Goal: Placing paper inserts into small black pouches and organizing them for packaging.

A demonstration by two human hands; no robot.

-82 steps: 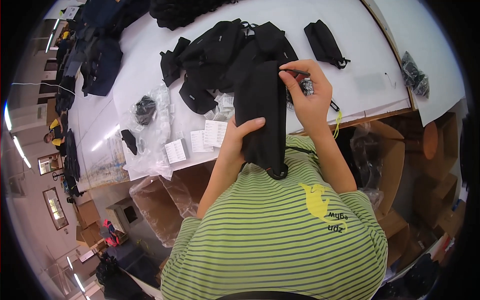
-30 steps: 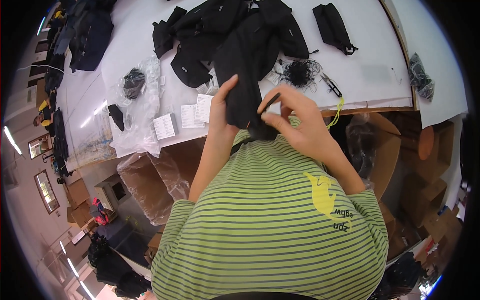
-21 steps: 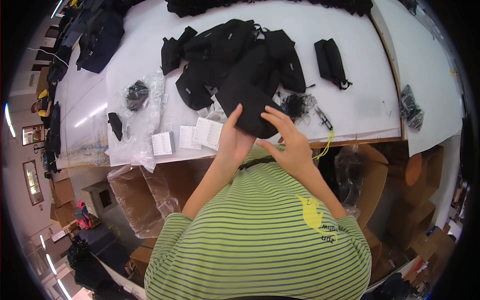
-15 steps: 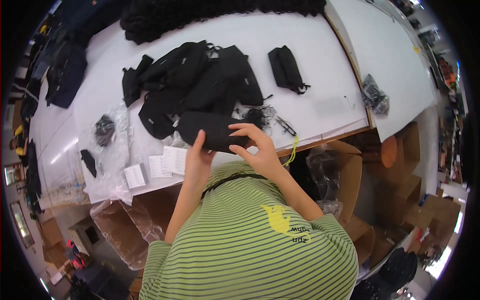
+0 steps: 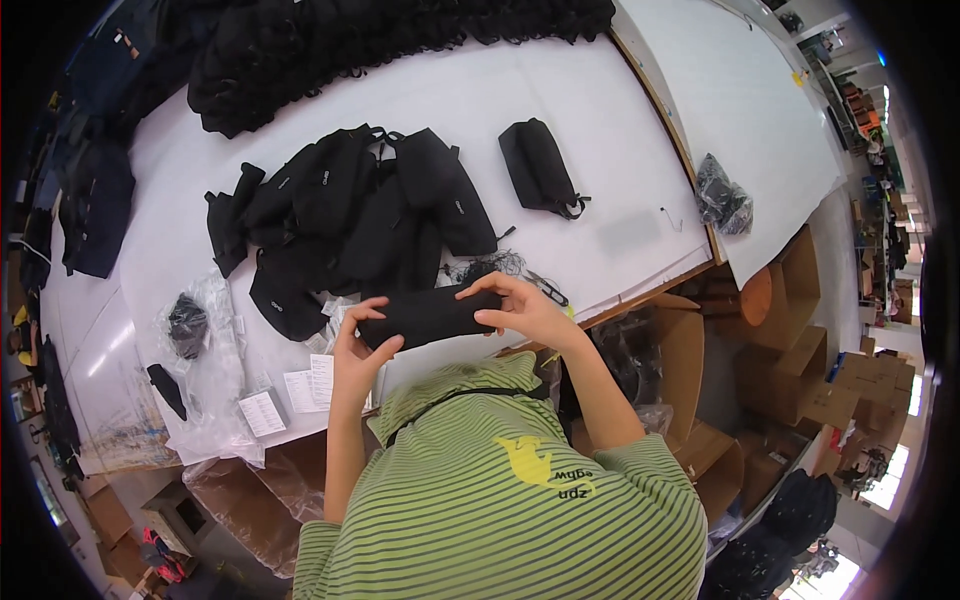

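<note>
Left grip (image 5: 353, 350) and right grip (image 5: 534, 312) each pinch one end of a black pouch (image 5: 430, 318), its long axis crosswise between them; beyond the right, dark threads (image 5: 492, 265); beyond the left, heaped black bags (image 5: 335, 205) on the tabletop (image 5: 625, 155).

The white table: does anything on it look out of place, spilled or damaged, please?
The black strands lie in a loose tangle beside the snips, which looks untidy. One lone pouch lies apart, to the right of the jumbled pouch heap. I see no clear spill or damage, nor any on the held pouch.
</note>
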